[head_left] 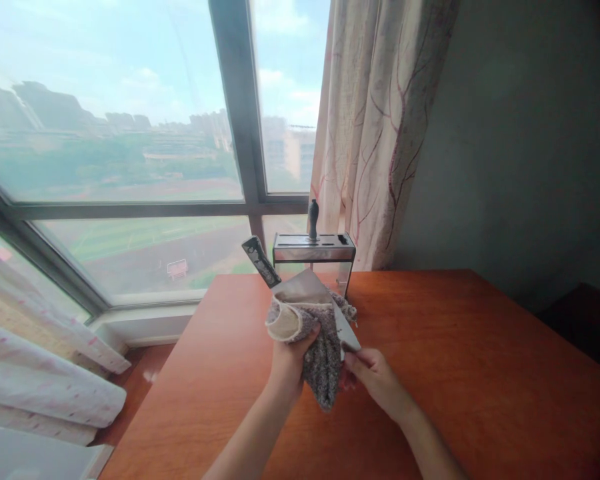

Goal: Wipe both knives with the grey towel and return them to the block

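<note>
A cleaver (305, 287) is held up over the table, tilted, its dark handle pointing to the upper left and its broad blade running down to the right. A grey knitted cloth (323, 363) is bunched over part of the blade. My left hand (291, 363) is closed around the cloth from below, with the thumb pressed on its front. My right hand (375, 380) pinches the lower right corner of the blade between thumb and fingers; some of its fingers are hidden behind the blade and cloth.
A metal-framed knife block (314, 248) stands behind the cleaver, with one dark handle (313, 220) upright in it. Everything is over a reddish-brown wooden table (470, 373). Beyond it are a window, a curtain (375, 133) on the right and more curtain at left.
</note>
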`<state>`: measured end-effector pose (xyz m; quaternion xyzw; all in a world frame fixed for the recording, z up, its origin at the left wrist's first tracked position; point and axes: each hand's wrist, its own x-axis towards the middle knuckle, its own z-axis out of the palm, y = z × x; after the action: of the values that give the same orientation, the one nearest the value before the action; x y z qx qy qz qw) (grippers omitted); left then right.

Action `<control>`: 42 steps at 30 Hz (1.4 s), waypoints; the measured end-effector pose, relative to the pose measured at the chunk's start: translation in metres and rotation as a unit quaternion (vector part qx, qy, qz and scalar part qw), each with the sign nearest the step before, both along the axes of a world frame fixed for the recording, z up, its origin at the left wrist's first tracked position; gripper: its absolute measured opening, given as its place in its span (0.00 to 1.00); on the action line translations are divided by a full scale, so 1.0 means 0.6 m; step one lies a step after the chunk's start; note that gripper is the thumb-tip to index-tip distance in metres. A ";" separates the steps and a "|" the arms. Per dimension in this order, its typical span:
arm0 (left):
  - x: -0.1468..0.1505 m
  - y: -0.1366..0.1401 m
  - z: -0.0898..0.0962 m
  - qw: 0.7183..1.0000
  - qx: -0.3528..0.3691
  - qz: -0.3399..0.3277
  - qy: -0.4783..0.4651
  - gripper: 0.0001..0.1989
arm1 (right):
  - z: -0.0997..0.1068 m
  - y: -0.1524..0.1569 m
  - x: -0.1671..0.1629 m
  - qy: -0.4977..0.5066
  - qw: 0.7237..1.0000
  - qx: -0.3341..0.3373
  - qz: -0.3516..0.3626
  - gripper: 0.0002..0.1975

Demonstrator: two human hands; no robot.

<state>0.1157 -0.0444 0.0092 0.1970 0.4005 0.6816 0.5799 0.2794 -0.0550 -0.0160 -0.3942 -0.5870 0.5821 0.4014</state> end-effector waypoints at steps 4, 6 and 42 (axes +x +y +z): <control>-0.016 0.005 -0.004 0.999 -0.003 0.007 0.053 0.31 | 0.033 0.024 0.041 0.011 0.992 0.042 -0.116 0.28; -0.020 0.005 -0.002 0.998 0.000 -0.004 0.063 0.30 | 0.070 0.038 0.050 -0.002 0.977 0.098 -0.190 0.25; -0.053 0.020 0.038 0.985 0.081 -0.041 0.143 0.28 | 0.527 0.310 -0.217 -0.295 0.728 0.555 -0.276 0.17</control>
<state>0.0838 -0.0322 0.0323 0.3555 0.4141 0.6522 0.5261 0.1492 0.1308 0.3002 -0.3977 -0.7596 -0.1290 0.4982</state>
